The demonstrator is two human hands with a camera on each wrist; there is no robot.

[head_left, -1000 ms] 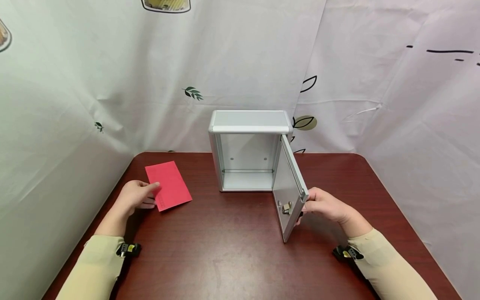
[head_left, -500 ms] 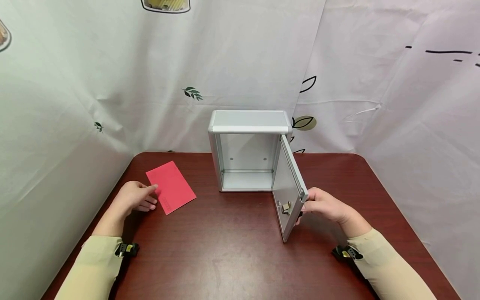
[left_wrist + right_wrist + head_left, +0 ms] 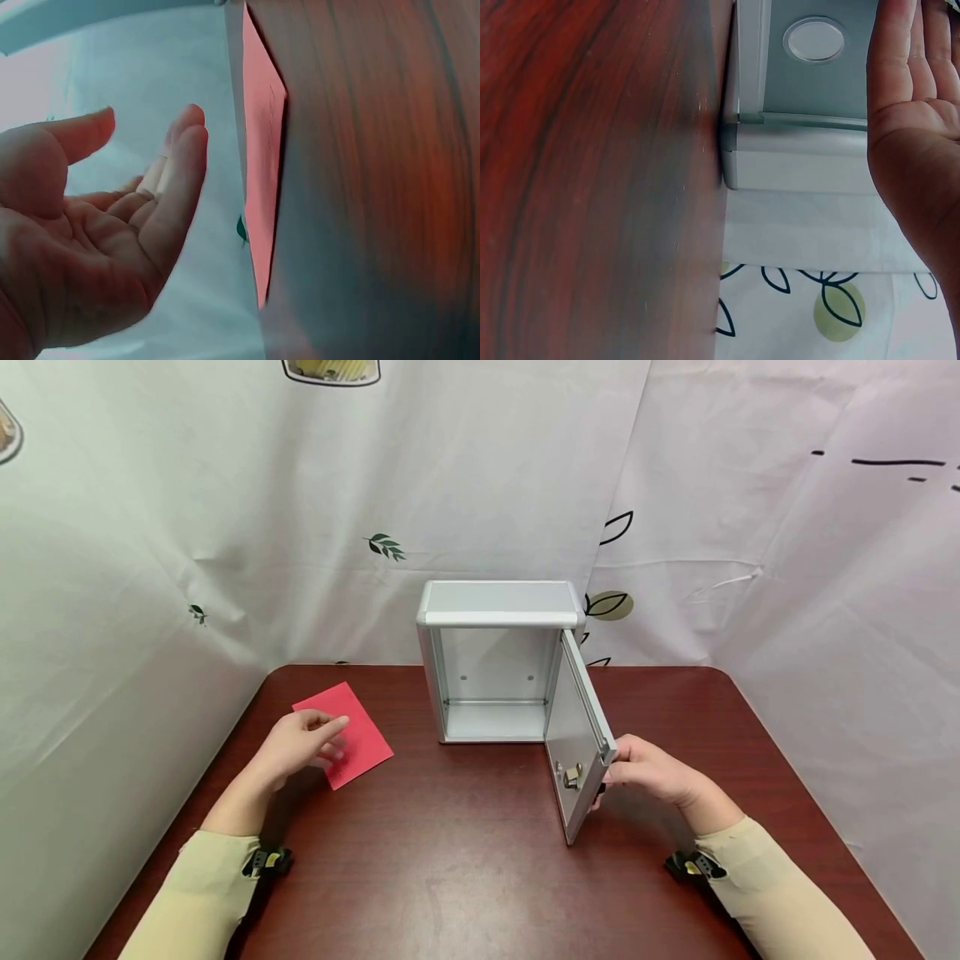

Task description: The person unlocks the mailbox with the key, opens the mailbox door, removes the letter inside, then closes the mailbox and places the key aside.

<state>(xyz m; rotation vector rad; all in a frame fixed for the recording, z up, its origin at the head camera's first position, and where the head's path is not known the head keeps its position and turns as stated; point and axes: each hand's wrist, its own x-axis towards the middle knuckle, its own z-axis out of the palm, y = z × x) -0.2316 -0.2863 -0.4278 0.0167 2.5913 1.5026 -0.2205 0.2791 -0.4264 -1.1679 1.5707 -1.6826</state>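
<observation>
A red envelope (image 3: pixel 364 743) lies flat on the left part of the table. My left hand (image 3: pixel 295 745) hovers over it with fingers apart and holds nothing; the left wrist view shows the palm (image 3: pixel 97 255) clear of the envelope. In the middle stands a silver-white metal box (image 3: pixel 501 602), its interior bare. The box door (image 3: pixel 573 727) is swung out toward me, a lock on its inner face (image 3: pixel 572 776). My right hand (image 3: pixel 654 770) holds the door at its free edge, with a small black piece showing at the fingers. Part of those fingers is hidden behind the door.
A dark red wooden table (image 3: pixel 450 877) carries everything. White cloth walls (image 3: pixel 495 485) with printed leaves close in its back and sides. The open door juts out in front of the box's right side.
My left hand has let go of the envelope, which shifted slightly right and turned a little; the hand then lifted and moved right over it. The right hand and door have stayed still.
</observation>
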